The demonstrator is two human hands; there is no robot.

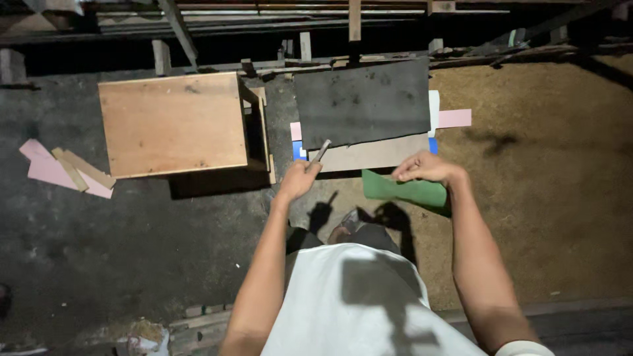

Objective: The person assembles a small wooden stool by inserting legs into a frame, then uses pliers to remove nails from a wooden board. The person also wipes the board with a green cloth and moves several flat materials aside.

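Far to the left, some pink boards (49, 170) lie on the dark floor (132, 250) with two short wood sticks (82, 169) on top of them. Next comes a wooden box (173, 123) with a flat top, standing on the floor. Just to the right of the box is the person's left hand (298, 179). Its fingers are closed around a thin grey stick-like tool (320, 151) that points up and to the right, toward a pile of flat sheets. I cannot tell what kind of tool it is. In the pile, a big dark sheet (362, 102) lies on top, a tan sheet (372, 155) pokes out below it, and bits of pink, blue and white show at the edges. The right hand (425, 167) hovers over a green sheet (405, 191), near the tan one. Its fingers are curled in, pinched together, but I cannot tell if they hold anything. To the right, the ground is brown and dusty (547, 171).
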